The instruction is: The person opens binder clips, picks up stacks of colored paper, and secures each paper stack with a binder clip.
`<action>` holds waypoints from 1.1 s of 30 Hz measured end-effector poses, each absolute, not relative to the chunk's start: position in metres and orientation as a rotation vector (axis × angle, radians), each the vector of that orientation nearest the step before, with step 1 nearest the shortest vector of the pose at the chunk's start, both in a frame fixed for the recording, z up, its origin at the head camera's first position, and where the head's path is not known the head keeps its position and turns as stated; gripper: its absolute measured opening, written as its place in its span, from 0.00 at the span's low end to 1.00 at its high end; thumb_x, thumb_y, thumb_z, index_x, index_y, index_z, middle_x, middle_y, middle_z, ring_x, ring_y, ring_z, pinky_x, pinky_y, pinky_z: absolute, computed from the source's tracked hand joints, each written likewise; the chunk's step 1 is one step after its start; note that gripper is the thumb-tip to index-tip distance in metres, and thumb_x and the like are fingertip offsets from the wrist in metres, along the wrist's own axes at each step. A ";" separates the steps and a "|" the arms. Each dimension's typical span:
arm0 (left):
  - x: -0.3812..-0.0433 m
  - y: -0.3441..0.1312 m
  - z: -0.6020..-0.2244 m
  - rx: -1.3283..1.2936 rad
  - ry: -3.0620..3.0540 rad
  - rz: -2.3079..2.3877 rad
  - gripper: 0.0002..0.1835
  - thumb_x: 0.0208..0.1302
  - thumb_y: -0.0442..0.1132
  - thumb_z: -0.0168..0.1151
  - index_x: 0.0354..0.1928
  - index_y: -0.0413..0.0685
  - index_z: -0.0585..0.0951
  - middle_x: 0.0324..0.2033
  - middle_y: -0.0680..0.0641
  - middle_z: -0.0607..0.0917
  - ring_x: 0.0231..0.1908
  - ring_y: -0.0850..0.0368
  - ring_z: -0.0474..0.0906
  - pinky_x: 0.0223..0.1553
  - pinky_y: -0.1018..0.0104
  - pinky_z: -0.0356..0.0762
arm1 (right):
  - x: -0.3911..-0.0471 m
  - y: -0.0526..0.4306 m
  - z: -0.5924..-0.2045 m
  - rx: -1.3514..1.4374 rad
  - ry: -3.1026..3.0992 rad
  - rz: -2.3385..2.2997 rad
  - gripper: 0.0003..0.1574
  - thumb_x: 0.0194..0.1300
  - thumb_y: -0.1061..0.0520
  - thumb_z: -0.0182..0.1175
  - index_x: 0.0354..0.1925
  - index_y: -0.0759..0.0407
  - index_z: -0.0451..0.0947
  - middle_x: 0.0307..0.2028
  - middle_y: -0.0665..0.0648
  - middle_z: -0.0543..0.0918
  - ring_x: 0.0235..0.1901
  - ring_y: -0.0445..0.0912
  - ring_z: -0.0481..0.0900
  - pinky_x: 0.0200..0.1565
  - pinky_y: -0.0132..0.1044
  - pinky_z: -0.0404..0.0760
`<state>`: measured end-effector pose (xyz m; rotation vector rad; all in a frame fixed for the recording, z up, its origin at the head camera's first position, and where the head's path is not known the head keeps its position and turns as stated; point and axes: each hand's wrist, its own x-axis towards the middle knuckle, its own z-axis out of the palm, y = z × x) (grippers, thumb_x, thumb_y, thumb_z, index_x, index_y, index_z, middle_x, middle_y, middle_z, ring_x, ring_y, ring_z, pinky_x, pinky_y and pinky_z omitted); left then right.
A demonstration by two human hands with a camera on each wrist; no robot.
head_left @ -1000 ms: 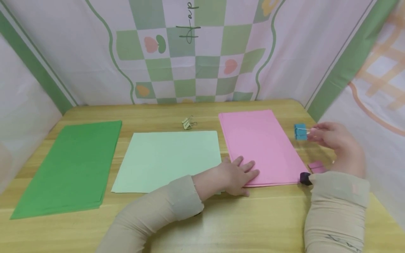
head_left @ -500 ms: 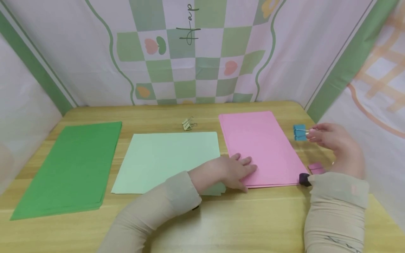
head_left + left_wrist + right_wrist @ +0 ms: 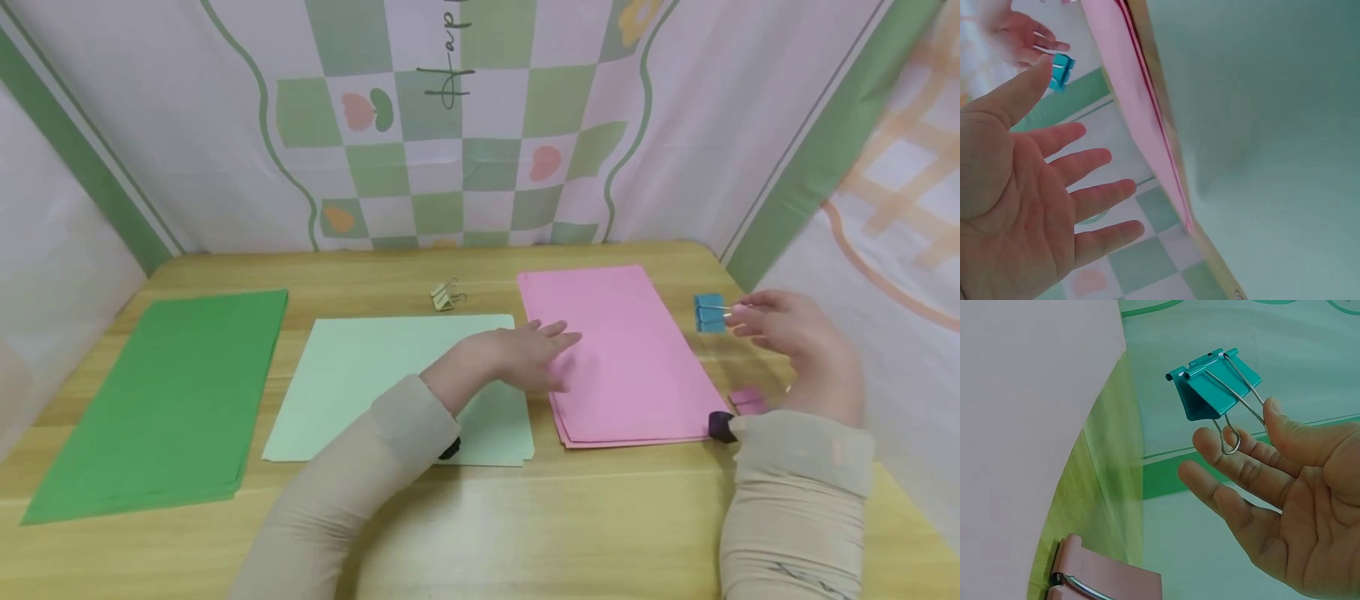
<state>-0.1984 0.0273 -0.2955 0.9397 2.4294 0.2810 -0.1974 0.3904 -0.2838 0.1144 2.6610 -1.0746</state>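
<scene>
My right hand (image 3: 787,329) holds a blue binder clip (image 3: 709,313) by its wire handles, to the right of the pink paper stack (image 3: 622,358). In the right wrist view the clip (image 3: 1216,384) hangs at the thumb and fingertips. My left hand (image 3: 528,354) is raised over the left edge of the pink stack with its fingers spread. The left wrist view shows that palm (image 3: 1022,200) bare, with nothing in it. Under the left forearm lies a light green paper stack (image 3: 375,375). A pink binder clip (image 3: 747,400) rests on the table beside the right wrist.
A dark green paper stack (image 3: 165,400) lies at the left of the wooden table (image 3: 570,533). Behind the light green stack stands a pale yellow binder clip (image 3: 444,295). A patterned curtain (image 3: 480,167) rises at the table's back edge and along both sides.
My left hand has lifted off the pink stack's lower left corner and moved up and left, uncovering that corner. The right hand keeps the blue binder clip almost still.
</scene>
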 end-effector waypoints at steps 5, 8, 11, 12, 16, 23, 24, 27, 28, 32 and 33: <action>-0.206 0.028 -0.302 0.959 2.418 0.271 0.41 0.73 0.57 0.52 0.80 0.61 0.46 0.80 0.50 0.43 0.79 0.43 0.38 0.77 0.41 0.46 | -0.198 0.389 -0.282 0.079 2.675 -1.051 0.35 0.79 0.49 0.43 0.68 0.76 0.55 0.32 0.21 0.73 0.35 0.19 0.73 0.41 0.24 0.76; -0.213 0.031 -0.305 0.959 2.425 0.227 0.40 0.74 0.57 0.52 0.80 0.60 0.47 0.80 0.50 0.44 0.79 0.43 0.39 0.77 0.44 0.44 | -0.198 0.389 -0.282 0.076 2.658 -1.053 0.37 0.79 0.48 0.42 0.69 0.76 0.53 0.32 0.21 0.73 0.35 0.19 0.73 0.42 0.26 0.76; -0.222 0.033 -0.306 0.954 2.440 0.217 0.39 0.74 0.56 0.51 0.80 0.57 0.48 0.80 0.49 0.46 0.79 0.46 0.41 0.78 0.49 0.43 | -0.199 0.389 -0.282 0.075 2.662 -1.050 0.37 0.79 0.47 0.42 0.69 0.76 0.53 0.32 0.22 0.74 0.35 0.19 0.73 0.41 0.25 0.77; -0.225 0.033 -0.306 0.945 2.446 0.222 0.38 0.75 0.56 0.50 0.80 0.57 0.49 0.80 0.49 0.47 0.79 0.47 0.42 0.78 0.51 0.44 | -0.200 0.389 -0.282 0.075 2.665 -1.051 0.37 0.79 0.47 0.42 0.69 0.77 0.53 0.32 0.23 0.75 0.35 0.20 0.73 0.41 0.25 0.77; -0.237 0.030 -0.307 0.925 2.451 0.322 0.36 0.76 0.52 0.50 0.79 0.54 0.51 0.79 0.49 0.52 0.79 0.52 0.46 0.79 0.56 0.45 | -0.201 0.389 -0.283 0.073 2.674 -1.054 0.37 0.79 0.48 0.43 0.68 0.78 0.53 0.32 0.23 0.75 0.34 0.20 0.73 0.40 0.24 0.76; -0.250 0.024 -0.309 0.873 2.455 0.469 0.33 0.76 0.48 0.51 0.78 0.51 0.56 0.77 0.48 0.58 0.78 0.51 0.51 0.78 0.56 0.50 | -0.201 0.389 -0.280 0.074 2.678 -1.049 0.37 0.79 0.48 0.42 0.69 0.78 0.53 0.30 0.21 0.73 0.34 0.19 0.72 0.39 0.23 0.76; -0.252 0.024 -0.309 0.868 2.458 0.463 0.33 0.76 0.48 0.52 0.78 0.51 0.56 0.77 0.48 0.58 0.78 0.51 0.51 0.78 0.57 0.50 | -0.201 0.389 -0.280 0.074 2.678 -1.054 0.37 0.79 0.48 0.42 0.68 0.78 0.53 0.30 0.21 0.74 0.34 0.19 0.72 0.39 0.23 0.76; -0.256 0.023 -0.313 0.866 2.465 0.424 0.34 0.75 0.49 0.53 0.77 0.51 0.57 0.77 0.49 0.60 0.77 0.52 0.53 0.77 0.58 0.51 | -0.200 0.389 -0.279 0.073 2.676 -1.064 0.35 0.79 0.49 0.43 0.67 0.77 0.55 0.30 0.22 0.74 0.34 0.20 0.72 0.39 0.23 0.76; -0.257 0.023 -0.314 0.869 2.466 0.413 0.34 0.75 0.49 0.53 0.77 0.51 0.57 0.77 0.49 0.60 0.77 0.52 0.53 0.77 0.58 0.52 | -0.201 0.389 -0.279 0.073 2.677 -1.066 0.35 0.79 0.49 0.43 0.66 0.77 0.56 0.30 0.22 0.74 0.34 0.20 0.73 0.39 0.23 0.76; -0.261 0.025 -0.317 0.879 2.476 0.389 0.34 0.75 0.49 0.53 0.77 0.51 0.57 0.77 0.48 0.60 0.77 0.52 0.53 0.78 0.58 0.51 | -0.201 0.388 -0.279 0.069 2.682 -1.068 0.35 0.79 0.48 0.43 0.66 0.77 0.56 0.30 0.22 0.74 0.34 0.21 0.73 0.39 0.23 0.76; -0.261 0.025 -0.317 0.882 2.480 0.388 0.34 0.75 0.49 0.53 0.77 0.50 0.57 0.77 0.48 0.60 0.77 0.52 0.53 0.78 0.58 0.51 | -0.201 0.388 -0.279 0.067 2.683 -1.069 0.35 0.79 0.48 0.43 0.66 0.77 0.56 0.30 0.23 0.74 0.35 0.21 0.73 0.39 0.23 0.76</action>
